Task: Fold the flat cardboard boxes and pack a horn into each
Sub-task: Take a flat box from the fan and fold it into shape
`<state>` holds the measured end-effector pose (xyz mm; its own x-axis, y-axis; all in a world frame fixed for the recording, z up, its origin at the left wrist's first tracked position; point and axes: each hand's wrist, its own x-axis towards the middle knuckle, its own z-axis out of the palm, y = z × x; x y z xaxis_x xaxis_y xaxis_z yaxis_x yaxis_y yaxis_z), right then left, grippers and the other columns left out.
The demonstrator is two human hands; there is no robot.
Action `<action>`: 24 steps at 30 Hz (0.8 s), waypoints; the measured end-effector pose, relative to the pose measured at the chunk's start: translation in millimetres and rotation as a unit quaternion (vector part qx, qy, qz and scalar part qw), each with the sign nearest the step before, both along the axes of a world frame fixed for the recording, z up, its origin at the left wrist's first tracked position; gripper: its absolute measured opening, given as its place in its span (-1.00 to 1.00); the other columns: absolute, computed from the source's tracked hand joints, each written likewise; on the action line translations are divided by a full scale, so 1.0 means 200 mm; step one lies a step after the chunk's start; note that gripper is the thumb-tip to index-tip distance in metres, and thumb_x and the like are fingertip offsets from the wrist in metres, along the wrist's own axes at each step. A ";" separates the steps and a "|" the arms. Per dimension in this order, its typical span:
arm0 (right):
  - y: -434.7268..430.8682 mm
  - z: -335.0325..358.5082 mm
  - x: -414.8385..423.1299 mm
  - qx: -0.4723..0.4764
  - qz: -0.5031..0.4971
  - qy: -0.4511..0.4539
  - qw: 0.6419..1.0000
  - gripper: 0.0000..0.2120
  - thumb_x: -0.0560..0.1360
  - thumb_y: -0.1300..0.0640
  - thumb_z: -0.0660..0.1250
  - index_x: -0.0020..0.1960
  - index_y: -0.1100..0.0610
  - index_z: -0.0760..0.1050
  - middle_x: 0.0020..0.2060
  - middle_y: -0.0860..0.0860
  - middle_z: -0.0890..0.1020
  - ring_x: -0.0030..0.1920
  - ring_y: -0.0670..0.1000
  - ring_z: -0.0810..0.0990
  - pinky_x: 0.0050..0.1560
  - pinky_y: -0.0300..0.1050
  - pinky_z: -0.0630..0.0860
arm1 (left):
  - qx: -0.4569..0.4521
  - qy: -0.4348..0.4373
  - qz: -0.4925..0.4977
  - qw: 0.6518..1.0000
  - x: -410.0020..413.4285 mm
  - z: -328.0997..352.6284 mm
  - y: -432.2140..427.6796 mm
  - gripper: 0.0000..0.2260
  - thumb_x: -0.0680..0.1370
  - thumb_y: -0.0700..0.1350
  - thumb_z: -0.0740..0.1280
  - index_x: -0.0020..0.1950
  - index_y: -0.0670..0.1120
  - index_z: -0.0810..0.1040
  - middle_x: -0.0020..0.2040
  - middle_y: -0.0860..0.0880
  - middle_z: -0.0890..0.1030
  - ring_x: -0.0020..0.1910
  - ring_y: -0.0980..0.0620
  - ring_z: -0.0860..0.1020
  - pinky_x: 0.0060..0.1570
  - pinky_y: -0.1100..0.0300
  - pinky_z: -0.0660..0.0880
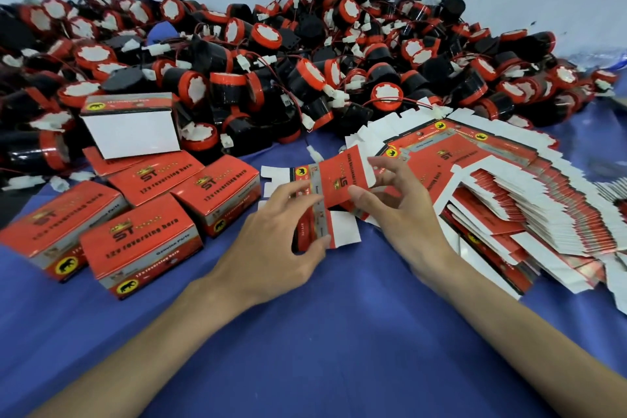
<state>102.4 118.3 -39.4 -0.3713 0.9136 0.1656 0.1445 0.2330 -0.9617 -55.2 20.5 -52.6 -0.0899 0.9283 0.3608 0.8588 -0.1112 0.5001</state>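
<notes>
- Head view: a flat red cardboard box blank with white flaps (334,195) is held just above the blue cloth-covered table (305,349), near the centre of the frame.
- The left hand (271,241) is closed on the blank's lower edge, thumb and fingers pinching it from 7 o'clock.
- The right hand (403,210) grips the blank's right side from 4 o'clock, thumb on the red face and fingers spread behind.
- A fanned stack of flat red-and-white box blanks (509,200) is spread at 3 o'clock, just beside the right hand.
- Folded red boxes printed "12v reversing horn" (142,244) are grouped at 9 o'clock; one open box with a white inner flap (130,131) stands behind them.
- A large heap of black cylindrical horns with red caps and wired white plugs (305,54) is piled from 10 to 2 o'clock.
</notes>
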 end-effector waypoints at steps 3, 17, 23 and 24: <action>-0.01 0.02 0.00 0.036 -0.019 0.008 0.999 -0.95 0.50 0.16 0.39 -0.05 0.07 0.54 -0.20 0.06 0.67 -0.24 0.01 0.68 -0.12 -0.08 0.61 | 0.029 -0.075 -0.010 0.997 0.00 0.03 0.00 -0.56 0.47 0.08 0.26 0.32 -0.03 0.48 0.33 0.12 0.40 0.26 0.19 0.39 0.24 0.28 0.36; 0.03 0.11 0.10 0.012 -0.039 0.157 0.987 -0.82 0.59 0.36 0.19 -0.03 0.11 0.45 -0.32 -0.19 0.61 -0.33 -0.22 0.59 -0.36 -0.38 0.47 | -0.050 -0.601 -0.145 0.784 -0.04 0.08 -0.02 -0.70 0.51 -0.14 0.23 0.23 -0.05 0.52 -0.01 -0.01 0.69 -0.09 0.07 0.66 -0.24 0.22 0.60; 0.02 0.12 0.12 0.097 -0.052 -0.026 0.994 -0.74 0.57 0.32 0.26 -0.12 -0.01 0.51 -0.14 -0.03 0.58 -0.32 -0.12 0.56 -0.30 -0.23 0.54 | -0.099 -0.548 -0.156 0.816 -0.02 0.04 -0.03 -0.76 0.44 -0.21 0.41 0.03 0.07 0.68 0.00 -0.01 0.69 -0.01 -0.02 0.66 -0.19 0.13 0.62; 0.02 0.12 0.12 0.105 -0.048 -0.039 0.993 -0.75 0.56 0.32 0.27 -0.14 0.00 0.52 -0.10 -0.02 0.58 -0.27 -0.06 0.59 -0.26 -0.20 0.58 | -0.081 -0.531 -0.133 0.833 0.00 0.04 -0.03 -0.82 0.45 -0.17 0.45 0.00 0.06 0.68 0.00 0.03 0.69 -0.01 0.02 0.65 -0.14 0.17 0.61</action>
